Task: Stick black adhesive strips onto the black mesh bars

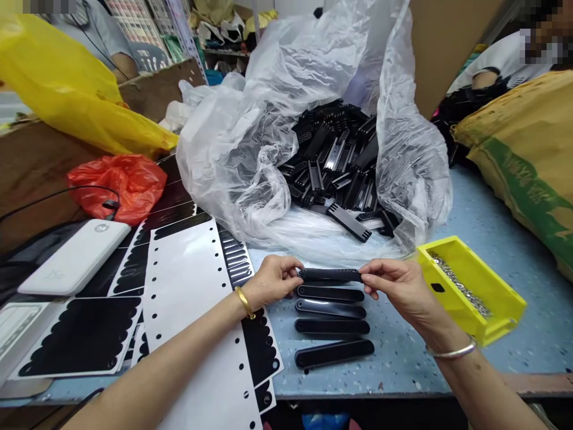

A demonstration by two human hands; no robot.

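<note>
Between my two hands is a long black plastic strip with rounded ends. My left hand pinches its left end; my right hand pinches the right end. Just below it, several similar black strips lie in a column on the blue speckled table. A clear plastic bag behind my hands gapes around a heap of black plastic pieces. To the right of my right hand sits a yellow bin with small metal parts in it.
Sheets of black stickers and a white backing sheet cover the left side. A white power bank and a red plastic bag lie there too. A large brown sack stands at right. Two people sit beyond the table.
</note>
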